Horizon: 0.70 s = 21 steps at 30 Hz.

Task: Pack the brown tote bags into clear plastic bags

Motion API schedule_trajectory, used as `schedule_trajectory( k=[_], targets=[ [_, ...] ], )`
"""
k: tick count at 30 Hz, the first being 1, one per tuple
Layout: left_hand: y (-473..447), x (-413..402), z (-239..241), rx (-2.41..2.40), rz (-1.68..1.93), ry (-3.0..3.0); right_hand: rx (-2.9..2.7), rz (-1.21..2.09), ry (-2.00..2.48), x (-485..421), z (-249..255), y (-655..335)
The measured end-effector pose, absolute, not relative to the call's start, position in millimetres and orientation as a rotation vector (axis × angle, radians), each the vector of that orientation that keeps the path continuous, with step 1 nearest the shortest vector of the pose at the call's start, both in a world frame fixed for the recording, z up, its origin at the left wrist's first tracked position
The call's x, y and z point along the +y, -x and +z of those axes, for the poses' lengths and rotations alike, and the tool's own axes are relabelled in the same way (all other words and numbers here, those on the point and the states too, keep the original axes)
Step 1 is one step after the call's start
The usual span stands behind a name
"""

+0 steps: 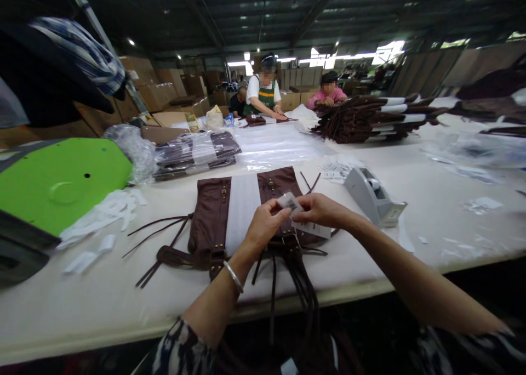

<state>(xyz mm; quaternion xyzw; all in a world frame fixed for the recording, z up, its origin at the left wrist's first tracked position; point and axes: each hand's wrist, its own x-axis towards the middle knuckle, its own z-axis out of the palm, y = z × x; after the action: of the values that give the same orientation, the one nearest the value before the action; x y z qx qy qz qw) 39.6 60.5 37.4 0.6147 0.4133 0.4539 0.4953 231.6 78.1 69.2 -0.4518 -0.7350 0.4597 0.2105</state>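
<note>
A dark brown leather handbag [209, 216] lies flat on the table before me, with a white wrapping band [242, 205] across its middle. Thin straps and ties trail from its sides and over the front edge. Above the bag's right half, my left hand [267, 221] pinches one edge of a white tag with a barcode [290, 202]. My right hand [318, 209] is closed on the tag's other side. Below the right fingers hangs another white printed label [316, 228]; whether it joins the tag I cannot tell.
A grey tape dispenser [370, 197] stands to the right, near scattered white labels [335, 169]. Bagged brown goods [197, 150] lie behind the handbag. A green machine [61, 183] is on the left. Stacked brown bags [370, 120] and two people [263, 92] are across the table.
</note>
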Motion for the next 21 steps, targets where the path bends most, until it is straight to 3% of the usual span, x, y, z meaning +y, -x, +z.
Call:
schedule_trajectory(
  k=[6,11,14,21],
  targets=[
    [-28.6,68.6,17.9,0.932,1.269,-1.037,-2.303,1.315,1.253,103.4,80.6,-240.4],
    [-11.5,66.9,12.1,0.931,1.205,-0.969,-2.727,0.780,1.540,145.5,100.2,-231.6],
    [-13.2,71.5,15.9,0.920,1.171,-1.089,-2.978,0.449,1.430,169.0,103.5,-196.8],
    [-9.4,92.4,7.8,1.233,1.016,-1.432,-2.973,0.533,1.133,197.1,59.7,-139.9]
  ],
)
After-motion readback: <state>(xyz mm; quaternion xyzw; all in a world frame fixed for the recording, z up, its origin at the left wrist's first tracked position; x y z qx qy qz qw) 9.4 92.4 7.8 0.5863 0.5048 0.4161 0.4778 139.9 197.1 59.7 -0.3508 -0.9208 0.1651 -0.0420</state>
